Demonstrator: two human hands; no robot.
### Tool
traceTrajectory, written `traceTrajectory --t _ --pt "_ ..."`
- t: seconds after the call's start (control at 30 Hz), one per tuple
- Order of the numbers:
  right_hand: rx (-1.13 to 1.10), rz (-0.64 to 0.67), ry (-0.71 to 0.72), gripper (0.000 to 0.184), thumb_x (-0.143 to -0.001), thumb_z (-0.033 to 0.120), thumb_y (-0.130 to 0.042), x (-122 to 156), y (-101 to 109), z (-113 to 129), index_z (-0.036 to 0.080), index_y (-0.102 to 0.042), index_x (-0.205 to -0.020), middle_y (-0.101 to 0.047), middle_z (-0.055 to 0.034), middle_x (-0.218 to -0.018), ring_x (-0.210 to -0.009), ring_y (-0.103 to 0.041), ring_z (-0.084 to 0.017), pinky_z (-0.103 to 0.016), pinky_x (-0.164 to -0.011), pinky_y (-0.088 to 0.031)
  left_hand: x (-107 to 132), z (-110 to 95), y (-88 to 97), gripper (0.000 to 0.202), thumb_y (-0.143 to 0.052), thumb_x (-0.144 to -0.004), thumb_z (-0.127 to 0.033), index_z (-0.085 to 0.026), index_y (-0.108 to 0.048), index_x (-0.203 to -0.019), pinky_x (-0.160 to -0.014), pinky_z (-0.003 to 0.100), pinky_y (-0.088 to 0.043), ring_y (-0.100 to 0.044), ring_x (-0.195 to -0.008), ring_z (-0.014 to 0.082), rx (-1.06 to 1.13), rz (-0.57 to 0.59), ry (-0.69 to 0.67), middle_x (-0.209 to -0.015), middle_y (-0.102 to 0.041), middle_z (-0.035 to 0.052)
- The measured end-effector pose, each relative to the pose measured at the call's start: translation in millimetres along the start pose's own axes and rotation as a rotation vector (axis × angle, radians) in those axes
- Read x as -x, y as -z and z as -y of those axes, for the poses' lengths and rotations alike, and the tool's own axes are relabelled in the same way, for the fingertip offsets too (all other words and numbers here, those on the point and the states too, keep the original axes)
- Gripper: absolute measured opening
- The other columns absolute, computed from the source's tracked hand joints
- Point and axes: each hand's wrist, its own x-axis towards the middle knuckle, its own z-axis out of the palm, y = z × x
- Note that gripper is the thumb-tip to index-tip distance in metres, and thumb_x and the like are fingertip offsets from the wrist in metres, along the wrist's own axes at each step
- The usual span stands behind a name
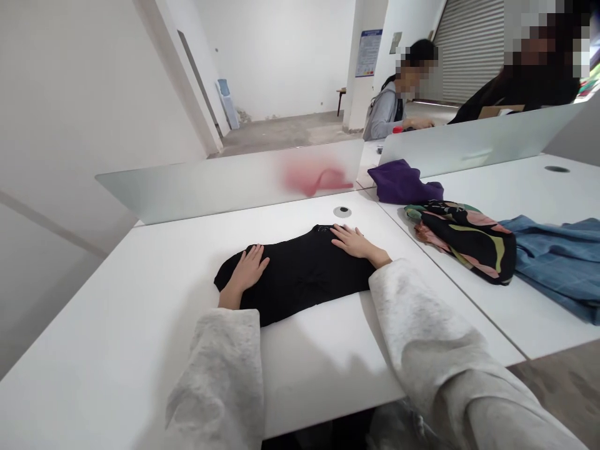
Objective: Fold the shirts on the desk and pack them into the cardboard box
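Black garment [300, 275] lies spread on the white counter [107, 356], in front of the wearer, its long shape running from left to right. Left hand [248, 269] rests flat on its left end, fingers extended and slightly parted, gripping nothing. Right hand [351, 242] lies palm down on the upper right part, fingers spread wide, close to some small pale marks at the garment's top edge. Both arms wear light grey sleeves [220, 369].

Just beyond the garment sits a round cable hole [342, 212], and behind that stands a frosted divider [201, 187], with a blurred red shape [309, 175] showing through it. To the right, across a seam in the counter, lie a bunched purple cloth [405, 181], a multicoloured patterned cloth [473, 244] and a blue cloth [557, 265], the last two touching. Past the dividers are two other people.
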Motion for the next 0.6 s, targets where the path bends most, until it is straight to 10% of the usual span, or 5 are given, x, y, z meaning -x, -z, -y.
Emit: traceTrajectory --t 0.37,0.6 --pt "-0.096 -0.195 -0.134 0.056 -0.095 0.050 -0.028 5 -11 -18 0.025 -0.036 -0.145 -0.037 -0.0107 -0.149 -0.138 -0.029 -0.033 -0.060 -0.107 -0.024 22 43 -1.1 0.070 -0.026 -0.092 -0.052 -0.011 -0.025 -0.148 -0.114 0.054 -0.015 -0.013 -0.144 0.0323 0.160 -0.130 0.334 -0.157 -0.015 0.0157" --pt "-0.131 -0.395 -0.435 0.053 -0.092 0.052 -0.034 13 2 -29 0.012 -0.061 -0.114 -0.068 -0.0172 -0.101 -0.098 -0.061 -0.030 -0.040 -0.084 -0.045 40 62 28.7 0.065 -0.037 -0.081 -0.067 -0.015 -0.061 -0.113 -0.094 0.043 -0.043 -0.054 -0.116 0.0330 0.230 -0.125 0.456 -0.124 -0.060 0.0161"
